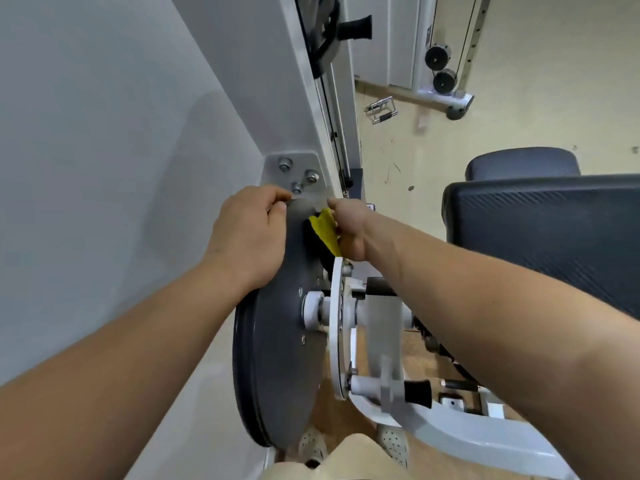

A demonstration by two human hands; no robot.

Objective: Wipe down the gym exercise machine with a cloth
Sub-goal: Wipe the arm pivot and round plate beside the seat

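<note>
At the near centre of the view, seen from a head camera looking down, two bare forearms reach forward to the side of a gym machine. The left hand point(249, 233) has its fingers curled over the top rim of a large grey cam disc point(277, 358), which stands on edge just right of a white shroud panel point(104, 168). The right hand point(348, 230) grasps a bunched yellow cloth point(325, 233) and holds it against the disc's right face near the top, in the narrow gap between the disc and a white perforated adjustment plate point(336, 323). A bolted bracket point(298, 174) sits just beyond the hands. Black seat pads point(540, 237) fill the right side; a chrome cable handle point(381, 109) lies far off on the floor point(519, 126).

The step in hand appears to be wiping the disc's inner face. To do it well, the left hand should likely brace the rim firmly so the disc cannot turn, while the right spreads the cloth flatter — a bunched wad cleans only a small patch — and draws it from the rim down towards the hub in overlapping strokes. The gap is tight, so the fingers should stay clear of the plate's edge, where they could be pinched if anything rotates.
</note>
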